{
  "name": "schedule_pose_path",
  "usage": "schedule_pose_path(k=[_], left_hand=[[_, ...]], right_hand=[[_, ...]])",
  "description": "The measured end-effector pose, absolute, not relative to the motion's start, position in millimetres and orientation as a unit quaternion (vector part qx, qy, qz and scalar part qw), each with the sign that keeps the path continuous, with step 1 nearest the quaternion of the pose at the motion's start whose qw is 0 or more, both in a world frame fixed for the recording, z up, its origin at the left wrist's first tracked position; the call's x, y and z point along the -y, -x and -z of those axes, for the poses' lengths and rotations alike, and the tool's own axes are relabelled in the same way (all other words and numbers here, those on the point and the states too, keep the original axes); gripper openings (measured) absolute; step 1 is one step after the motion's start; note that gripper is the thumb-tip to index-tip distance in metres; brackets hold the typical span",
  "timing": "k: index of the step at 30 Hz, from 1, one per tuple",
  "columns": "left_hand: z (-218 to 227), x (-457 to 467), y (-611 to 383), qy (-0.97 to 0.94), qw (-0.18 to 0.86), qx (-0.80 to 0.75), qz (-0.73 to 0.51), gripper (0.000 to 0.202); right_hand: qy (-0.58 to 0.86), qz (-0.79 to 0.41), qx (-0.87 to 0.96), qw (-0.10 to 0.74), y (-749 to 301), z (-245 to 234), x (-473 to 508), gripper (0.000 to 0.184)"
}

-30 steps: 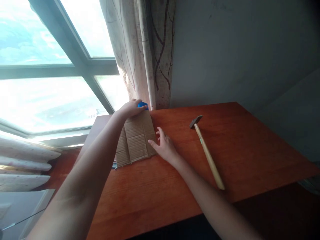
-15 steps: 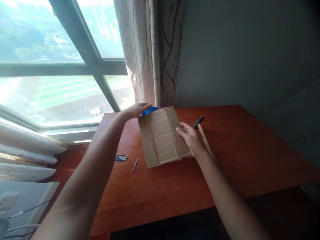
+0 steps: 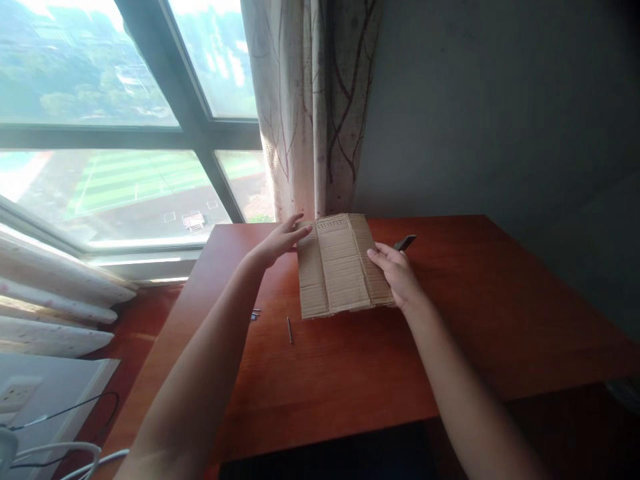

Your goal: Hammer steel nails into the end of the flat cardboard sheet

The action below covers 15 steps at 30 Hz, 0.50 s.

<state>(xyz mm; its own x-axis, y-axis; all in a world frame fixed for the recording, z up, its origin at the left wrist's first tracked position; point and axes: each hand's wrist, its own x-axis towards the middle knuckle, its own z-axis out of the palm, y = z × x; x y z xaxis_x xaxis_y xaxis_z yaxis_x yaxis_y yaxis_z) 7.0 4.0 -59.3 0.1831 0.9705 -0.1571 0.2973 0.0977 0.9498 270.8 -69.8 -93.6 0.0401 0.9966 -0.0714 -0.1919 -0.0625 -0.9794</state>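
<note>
A flat, creased piece of brown cardboard lies on the red-brown wooden table. My right hand grips its right edge, thumb on top. My left hand has its fingers stretched out, touching the cardboard's upper left corner. A hammer's dark head pokes out just behind my right hand; its handle is hidden by my hand and arm.
A loose nail lies on the table left of the cardboard, with a few more nails partly hidden by my left forearm. A patterned curtain and a window stand behind. White cables lie at lower left.
The cardboard has slid to the right across the table with both hands, uncovering the nails. The blue thing under my left hand no longer shows. My right hand now covers the hammer handle.
</note>
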Motion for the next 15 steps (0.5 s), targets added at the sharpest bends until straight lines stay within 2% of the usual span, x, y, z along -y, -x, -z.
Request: schedule_pose_path(k=[2,7,15], left_hand=[[70,3,-10,-0.54,0.534,-0.536,-0.369,0.074],[94,18,-21,-0.467,0.58,-0.517,-0.423,0.061],[103,32,-36,-0.402,0.624,-0.445,-0.501,0.048]], right_hand=[[0.496,-0.533,0.432,0.532,-272,95,70,0.024],[0.522,-0.517,0.468,0.491,-276,102,62,0.023],[0.508,-0.523,0.491,0.477,-267,106,46,0.024]])
